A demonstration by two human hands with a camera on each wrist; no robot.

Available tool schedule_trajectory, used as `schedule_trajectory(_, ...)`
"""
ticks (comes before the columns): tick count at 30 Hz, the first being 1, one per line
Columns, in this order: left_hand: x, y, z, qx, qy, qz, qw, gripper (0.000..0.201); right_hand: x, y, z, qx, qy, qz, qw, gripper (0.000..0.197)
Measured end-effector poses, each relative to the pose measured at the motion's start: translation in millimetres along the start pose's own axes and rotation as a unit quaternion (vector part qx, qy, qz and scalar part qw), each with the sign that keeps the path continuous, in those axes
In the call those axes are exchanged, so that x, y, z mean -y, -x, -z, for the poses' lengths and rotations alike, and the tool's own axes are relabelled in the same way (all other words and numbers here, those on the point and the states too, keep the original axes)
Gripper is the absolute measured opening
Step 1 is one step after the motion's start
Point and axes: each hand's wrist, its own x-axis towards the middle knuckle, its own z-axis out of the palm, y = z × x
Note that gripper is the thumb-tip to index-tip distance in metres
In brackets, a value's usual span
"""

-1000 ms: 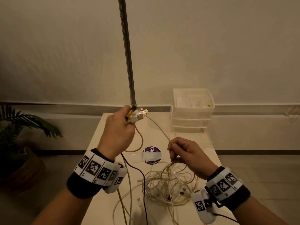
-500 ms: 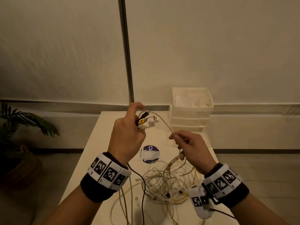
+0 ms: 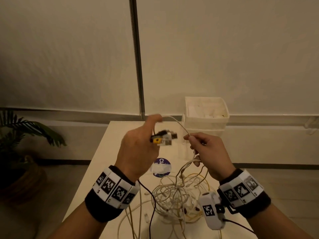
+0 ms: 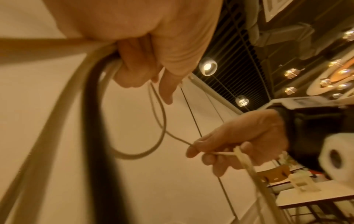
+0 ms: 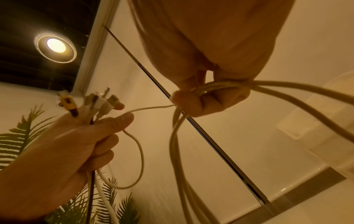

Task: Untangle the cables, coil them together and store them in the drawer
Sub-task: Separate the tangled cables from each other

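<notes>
My left hand [image 3: 138,145] is raised over the table and grips a bunch of cable ends; their plugs [image 3: 164,138], white, yellow and black, stick out past the fingers [image 5: 99,136]. A thin white cable [image 3: 179,124] arcs from that hand to my right hand [image 3: 205,150], which pinches it and holds several strands [image 5: 210,86] trailing down. Below both hands a tangled heap of white and yellow cables [image 3: 179,195] lies on the table [image 3: 96,163]. The white drawer unit [image 3: 205,114] stands at the table's far right, its top bin open.
A metal pole [image 3: 137,57] rises behind the table's far edge. A round purple sticker [image 3: 162,167] sits mid-table. A potted plant [image 3: 19,144] stands on the floor to the left. A black wire [image 3: 151,207] runs from my left wrist band.
Both hands have risen and drawn closer together. The left hand has turned, so the plugs point right, and the cable span between the hands has shortened into an arc.
</notes>
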Motion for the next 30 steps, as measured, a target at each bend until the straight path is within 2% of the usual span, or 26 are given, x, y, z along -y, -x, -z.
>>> schedule_trajectory(2, -3.4, 5.8, -4.5, 0.104, 0.028, -0.029, 0.994, 0.032, 5.0, -1.9, 0.2, 0.005, 0.001, 0.002, 1.0, 0.017)
schedule_trajectory(4, -8.2, 10.2, -14.0, 0.221, 0.08, 0.004, 0.972, 0.022, 9.0, -1.8, -2.7, 0.005, 0.003, 0.012, 1.0, 0.017)
schedule_trajectory(7, -12.4, 15.5, -31.2, 0.289, 0.151, 0.062, 0.943, 0.019, 16.3, -1.6, -8.2, -0.009, -0.008, 0.025, 1.0, 0.016)
schedule_trajectory(10, -7.6, 18.9, -37.2, 0.24, 0.153, 0.066, 0.956, 0.006, 17.8, -2.8, -7.0, -0.026, -0.001, 0.022, 0.999, 0.015)
schedule_trajectory(12, 0.8, 17.4, -36.7, 0.199, 0.132, 0.071, 0.969, 0.006, 16.3, -3.3, -0.7, -0.029, 0.019, 0.014, 0.999, 0.012)
schedule_trajectory(16, 3.2, 14.8, -34.5, 0.171, 0.112, 0.043, 0.978, 0.004, 15.6, -1.3, 10.2, 0.017, 0.052, -0.037, 0.998, 0.011)
schedule_trajectory(19, 9.1, 13.8, -35.0, 0.163, 0.178, 0.098, 0.965, 0.013, 17.0, 2.1, 13.4, 0.039, 0.047, -0.048, 0.997, 0.01)
schedule_trajectory(24, 15.7, 9.9, -31.8, 0.113, 0.236, 0.184, 0.948, 0.011, 24.3, 10.1, 18.2, 0.09, 0.085, -0.037, 0.992, 0.01)
schedule_trajectory(27, 16.7, 8.7, -28.3, 0.125, 0.205, 0.167, 0.956, 0.01, 26.8, 12.7, 19.8, 0.077, 0.117, -0.016, 0.99, 0.01)
schedule_trajectory(30, 18.0, 4.9, -24.1, 0.19, 0.15, 0.134, 0.961, 0.016, 26.1, 16.0, 19.6, 0.039, 0.109, 0.006, 0.993, 0.01)
